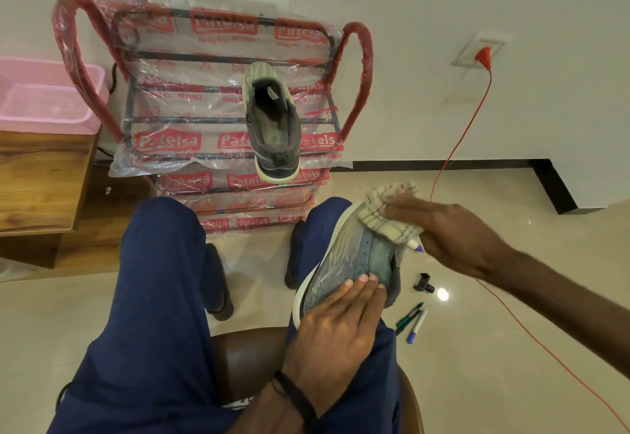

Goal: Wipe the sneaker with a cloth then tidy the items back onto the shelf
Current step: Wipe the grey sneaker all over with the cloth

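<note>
the sneaker (354, 263) lies on its side across the person's right thigh, toe pointing toward the rack (218, 119). the left hand (337, 324) lies flat on its side wall, fingers straight and pressing near the collar, not curled round it. the right hand (453, 239) pinches the cloth (388, 215) and presses it on the toe end; a pen tip seems to poke out under that hand, though i cannot tell if the hand holds it or it lies on the floor behind.

the step in hand looks like wiping, with tidying not yet begun. to do it well, the flat left hand should bear down hard enough that the sneaker does not slide off the thigh, and the cloth should run from toe toward heel in long strokes, with the bunched cloth spread so more of it meets the upper. the sole rim and the far side will need a turn of the sneaker.

the second sneaker (272, 126) sits on the rack's top tier, near its right edge. pens (412, 321) lie on the floor beside the chair.
</note>
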A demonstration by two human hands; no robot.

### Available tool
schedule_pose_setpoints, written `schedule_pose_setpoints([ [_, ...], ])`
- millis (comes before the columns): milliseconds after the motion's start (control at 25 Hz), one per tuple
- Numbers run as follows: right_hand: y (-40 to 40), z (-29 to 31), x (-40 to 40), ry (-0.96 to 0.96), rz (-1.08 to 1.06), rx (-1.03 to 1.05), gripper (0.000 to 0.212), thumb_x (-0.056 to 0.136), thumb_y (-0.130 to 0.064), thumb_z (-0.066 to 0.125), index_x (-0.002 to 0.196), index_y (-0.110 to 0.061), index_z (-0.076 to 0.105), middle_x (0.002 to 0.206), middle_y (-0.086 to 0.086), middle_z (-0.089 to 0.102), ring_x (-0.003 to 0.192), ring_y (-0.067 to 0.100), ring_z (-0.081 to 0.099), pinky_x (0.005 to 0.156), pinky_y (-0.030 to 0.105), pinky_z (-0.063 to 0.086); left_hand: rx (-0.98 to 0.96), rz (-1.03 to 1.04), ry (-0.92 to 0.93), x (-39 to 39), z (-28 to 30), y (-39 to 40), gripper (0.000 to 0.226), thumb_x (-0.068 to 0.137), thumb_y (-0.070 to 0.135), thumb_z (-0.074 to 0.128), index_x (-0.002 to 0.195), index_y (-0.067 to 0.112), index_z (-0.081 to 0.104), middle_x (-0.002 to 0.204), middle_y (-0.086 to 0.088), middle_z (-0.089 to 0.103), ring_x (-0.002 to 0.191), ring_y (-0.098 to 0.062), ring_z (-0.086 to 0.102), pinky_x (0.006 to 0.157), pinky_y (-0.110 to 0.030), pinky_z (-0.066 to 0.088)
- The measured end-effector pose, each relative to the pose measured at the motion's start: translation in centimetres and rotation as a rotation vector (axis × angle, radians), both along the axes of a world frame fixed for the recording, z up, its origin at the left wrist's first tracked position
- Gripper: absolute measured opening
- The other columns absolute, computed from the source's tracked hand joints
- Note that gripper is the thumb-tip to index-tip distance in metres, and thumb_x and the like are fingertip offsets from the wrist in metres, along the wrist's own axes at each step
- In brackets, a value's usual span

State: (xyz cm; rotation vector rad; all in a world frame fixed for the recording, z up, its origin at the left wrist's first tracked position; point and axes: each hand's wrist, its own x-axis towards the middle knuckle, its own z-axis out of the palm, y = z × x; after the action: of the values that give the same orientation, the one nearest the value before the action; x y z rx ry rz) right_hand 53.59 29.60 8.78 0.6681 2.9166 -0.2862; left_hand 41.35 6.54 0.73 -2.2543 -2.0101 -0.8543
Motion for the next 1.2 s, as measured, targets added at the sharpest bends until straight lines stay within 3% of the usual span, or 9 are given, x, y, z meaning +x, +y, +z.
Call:
schedule_pose_setpoints([
  [120,-1.4,-0.5,0.5,-0.079,0.268,-0.086,0.072,0.082,0.003,0.047,0.143,-0.036,0.051,0.155,-0.012,0.043,0.137,0.016,0.049,0.094,0.032,0.053,-0.002,0.008,-0.010,-0.3,-0.1,-0.3,0.044,0.096,0.012,0.042,0.128,0.011,0.071,0.131,-0.005,0.069,0.122,-0.014,0.066,0.111,-0.028,0.044],
  [280,0.9,-0.5,-0.3,0.063,-0.108,0.025,0.065,0.088,0.001,0.055,0.144,-0.032,0.051,0.155,-0.008,0.043,0.128,0.025,0.059,0.089,0.051,0.059,0.035,0.022,0.050,-0.4,0.1,0.0,0.046,0.097,0.009,0.037,0.128,0.010,0.070,0.132,-0.005,0.069,0.122,-0.014,0.065,0.110,-0.028,0.043],
  [400,-3.0,-1.0,-0.2,0.013,0.092,-0.018,0.076,0.077,0.009,0.060,0.140,-0.032,0.056,0.153,-0.009,0.045,0.134,0.022,0.054,0.093,0.047,0.057,0.016,0.038,-0.010,0.0,-0.3,-0.2,0.054,0.106,0.003,0.022,0.127,0.011,0.071,0.130,-0.005,0.070,0.121,-0.012,0.066,0.110,-0.027,0.046],
  [480,-2.9,-0.1,-0.6,-0.002,0.184,-0.038,0.071,0.079,0.006,0.054,0.139,-0.033,0.058,0.153,-0.009,0.046,0.132,0.023,0.055,0.089,0.043,0.058,0.031,0.033,0.006,-0.5,-0.5,-0.2,0.046,0.102,0.005,0.033,0.129,0.010,0.070,0.132,-0.005,0.068,0.123,-0.013,0.065,0.111,-0.028,0.045],
  [640,1.4,0.3,-1.5,-0.035,-0.159,0.139,0.059,0.090,-0.009,0.056,0.145,-0.030,0.049,0.158,-0.004,0.040,0.127,0.030,0.059,0.092,0.051,0.057,0.019,0.004,0.046,-0.3,0.0,0.1,0.046,0.093,0.012,0.041,0.129,0.011,0.070,0.134,-0.005,0.068,0.124,-0.014,0.064,0.112,-0.028,0.041],
  [760,-2.7,0.0,-1.8,-0.044,0.102,-0.068,0.064,0.089,-0.003,0.056,0.145,-0.033,0.050,0.156,-0.011,0.041,0.140,0.017,0.046,0.108,0.042,0.044,-0.006,0.015,-0.003,-0.1,-0.2,0.0,0.044,0.093,0.012,0.044,0.127,0.012,0.072,0.129,-0.003,0.071,0.119,-0.012,0.067,0.111,-0.027,0.040],
  [840,-4.2,0.4,-2.0,-0.098,0.286,-0.091,0.064,0.088,-0.004,0.050,0.144,-0.034,0.051,0.155,-0.012,0.042,0.146,0.012,0.036,0.109,0.036,0.039,0.010,0.035,0.004,-0.6,-0.4,-0.2,0.042,0.093,0.014,0.047,0.127,0.012,0.071,0.129,-0.003,0.071,0.118,-0.012,0.067,0.112,-0.027,0.040],
  [1040,2.1,1.6,-2.5,-0.126,-0.063,0.176,0.063,0.092,-0.009,0.059,0.148,-0.031,0.044,0.159,0.000,0.038,0.144,0.030,0.041,0.099,0.053,0.051,-0.002,-0.003,0.058,-0.7,-0.3,-0.1,0.045,0.094,0.013,0.043,0.132,0.012,0.068,0.136,-0.004,0.066,0.126,-0.013,0.062,0.115,-0.028,0.038],
  [1200,2.7,2.9,-2.0,0.137,-0.142,0.160,0.058,0.092,-0.007,0.060,0.147,-0.020,0.049,0.154,0.004,0.045,0.141,0.029,0.044,0.101,0.056,0.048,0.006,0.019,0.044,-0.8,-0.5,-0.1,0.044,0.096,0.012,0.044,0.134,0.011,0.066,0.138,-0.004,0.065,0.128,-0.013,0.061,0.115,-0.027,0.038],
])
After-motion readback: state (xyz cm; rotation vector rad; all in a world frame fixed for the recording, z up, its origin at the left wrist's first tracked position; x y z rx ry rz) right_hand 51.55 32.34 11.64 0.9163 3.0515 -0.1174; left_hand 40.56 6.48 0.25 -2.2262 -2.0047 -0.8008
